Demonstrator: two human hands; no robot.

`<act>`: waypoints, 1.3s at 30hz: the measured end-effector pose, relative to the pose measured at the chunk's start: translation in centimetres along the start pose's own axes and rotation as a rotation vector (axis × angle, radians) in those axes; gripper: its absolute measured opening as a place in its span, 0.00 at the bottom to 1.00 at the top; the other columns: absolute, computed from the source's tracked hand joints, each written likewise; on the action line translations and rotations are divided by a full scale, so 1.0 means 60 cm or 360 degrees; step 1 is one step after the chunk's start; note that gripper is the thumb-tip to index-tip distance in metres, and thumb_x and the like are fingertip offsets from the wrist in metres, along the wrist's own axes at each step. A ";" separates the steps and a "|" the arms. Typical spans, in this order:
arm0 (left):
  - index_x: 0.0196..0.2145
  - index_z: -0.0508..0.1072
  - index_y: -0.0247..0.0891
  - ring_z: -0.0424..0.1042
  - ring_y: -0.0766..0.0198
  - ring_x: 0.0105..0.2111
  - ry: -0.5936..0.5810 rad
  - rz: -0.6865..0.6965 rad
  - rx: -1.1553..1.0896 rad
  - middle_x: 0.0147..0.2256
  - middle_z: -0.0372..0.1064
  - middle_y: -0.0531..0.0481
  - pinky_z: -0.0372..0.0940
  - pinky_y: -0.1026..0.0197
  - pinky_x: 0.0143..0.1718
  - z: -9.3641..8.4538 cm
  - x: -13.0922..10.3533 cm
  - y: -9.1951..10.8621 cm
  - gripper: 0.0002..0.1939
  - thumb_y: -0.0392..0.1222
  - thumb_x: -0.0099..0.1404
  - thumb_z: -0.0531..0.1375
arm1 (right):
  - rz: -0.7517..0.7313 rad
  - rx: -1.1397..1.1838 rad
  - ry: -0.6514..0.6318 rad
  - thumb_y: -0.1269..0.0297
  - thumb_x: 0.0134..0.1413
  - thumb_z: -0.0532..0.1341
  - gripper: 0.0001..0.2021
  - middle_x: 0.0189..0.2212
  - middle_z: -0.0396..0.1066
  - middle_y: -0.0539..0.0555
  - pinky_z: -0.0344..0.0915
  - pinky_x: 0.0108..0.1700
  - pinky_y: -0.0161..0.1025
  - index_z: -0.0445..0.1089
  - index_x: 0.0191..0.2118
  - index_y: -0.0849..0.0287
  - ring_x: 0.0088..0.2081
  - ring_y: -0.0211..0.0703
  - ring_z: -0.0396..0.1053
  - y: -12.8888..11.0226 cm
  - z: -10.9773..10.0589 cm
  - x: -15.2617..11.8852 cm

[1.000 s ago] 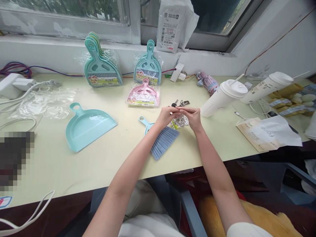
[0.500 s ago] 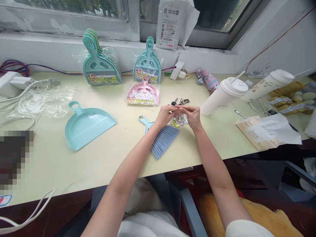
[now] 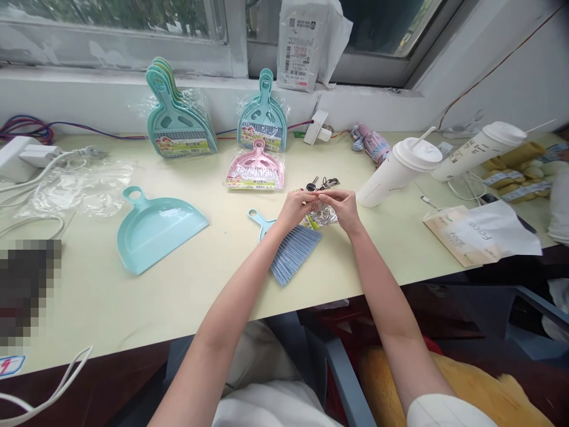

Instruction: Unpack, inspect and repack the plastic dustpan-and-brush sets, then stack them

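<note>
My left hand [image 3: 294, 209] and my right hand [image 3: 343, 207] meet at their fingertips, both closed in a pinch. Between them is a crinkled clear plastic bag [image 3: 328, 216] with a printed green-and-yellow card label [image 3: 313, 222]; the fingers cover its upper edge. A small brush [image 3: 295, 254] with blue-grey bristles lies flat under my left wrist, its light-blue handle pointing to the upper left. Just beyond my fingers rests a bunch of keys [image 3: 328, 183]. Farther left lies a light-blue dustpan [image 3: 157, 228], unwrapped.
Wrapped dustpan-and-brush sets stand by the wall: a blue-green stack [image 3: 178, 118], a smaller stack [image 3: 263, 112] and a pink set [image 3: 256, 166]. Two tall white cups [image 3: 391, 175] and a paper bag [image 3: 475, 234] are at right. Loose plastic wrapping [image 3: 84, 184] and cables lie left.
The view has shifted slightly. Both hands keep their pinch at nearly the same place, and the brush and dustpan have not moved on the table.
</note>
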State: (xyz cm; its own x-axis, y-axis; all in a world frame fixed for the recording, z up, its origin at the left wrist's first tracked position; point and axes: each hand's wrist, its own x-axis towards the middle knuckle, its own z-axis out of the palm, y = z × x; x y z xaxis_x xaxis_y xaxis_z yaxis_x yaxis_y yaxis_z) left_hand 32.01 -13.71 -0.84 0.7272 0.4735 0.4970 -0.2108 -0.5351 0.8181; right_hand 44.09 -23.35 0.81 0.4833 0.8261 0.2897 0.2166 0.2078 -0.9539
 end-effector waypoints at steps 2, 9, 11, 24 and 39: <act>0.25 0.76 0.35 0.71 0.65 0.28 -0.0013 0.0004 -0.0005 0.28 0.74 0.47 0.66 0.64 0.32 -0.002 0.001 0.002 0.17 0.46 0.64 0.55 | 0.0042 -0.0022 -0.0043 0.54 0.40 0.70 0.13 0.34 0.78 0.52 0.73 0.40 0.43 0.78 0.34 0.54 0.37 0.47 0.75 0.000 -0.003 0.002; 0.22 0.75 0.36 0.71 0.66 0.28 -0.0038 0.0068 0.0104 0.26 0.74 0.49 0.64 0.65 0.33 -0.004 0.001 0.001 0.14 0.39 0.63 0.56 | 0.0005 -0.0072 0.0036 0.53 0.38 0.70 0.13 0.32 0.78 0.52 0.73 0.40 0.44 0.78 0.31 0.53 0.36 0.48 0.75 0.006 0.002 0.003; 0.22 0.75 0.36 0.71 0.66 0.28 -0.0023 0.0078 0.0125 0.26 0.74 0.49 0.63 0.65 0.33 -0.003 0.000 0.000 0.13 0.37 0.63 0.56 | -0.0011 -0.0083 0.0064 0.53 0.38 0.70 0.12 0.30 0.78 0.52 0.73 0.39 0.44 0.78 0.30 0.54 0.35 0.48 0.75 0.008 0.004 0.003; 0.23 0.75 0.36 0.70 0.65 0.27 0.0013 0.0036 0.0187 0.26 0.74 0.48 0.63 0.65 0.31 0.002 -0.001 -0.002 0.15 0.39 0.64 0.55 | 0.0011 -0.0050 0.0067 0.52 0.38 0.70 0.13 0.30 0.78 0.52 0.73 0.38 0.42 0.78 0.28 0.54 0.33 0.46 0.75 0.003 0.006 0.006; 0.24 0.76 0.36 0.70 0.67 0.26 0.0037 -0.0001 0.0160 0.26 0.74 0.49 0.63 0.66 0.30 0.002 -0.002 0.002 0.14 0.42 0.63 0.56 | 0.0057 0.0022 -0.0011 0.49 0.40 0.68 0.16 0.31 0.78 0.52 0.73 0.39 0.42 0.78 0.33 0.55 0.31 0.43 0.75 0.013 -0.001 0.004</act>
State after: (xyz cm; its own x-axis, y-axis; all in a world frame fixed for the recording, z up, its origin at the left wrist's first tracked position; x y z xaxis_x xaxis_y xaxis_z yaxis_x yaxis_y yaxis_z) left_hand 31.95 -13.89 -0.86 0.7115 0.4895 0.5041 -0.1428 -0.6017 0.7858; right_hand 44.44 -23.01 0.14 0.4850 0.8366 0.2547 0.1871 0.1852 -0.9647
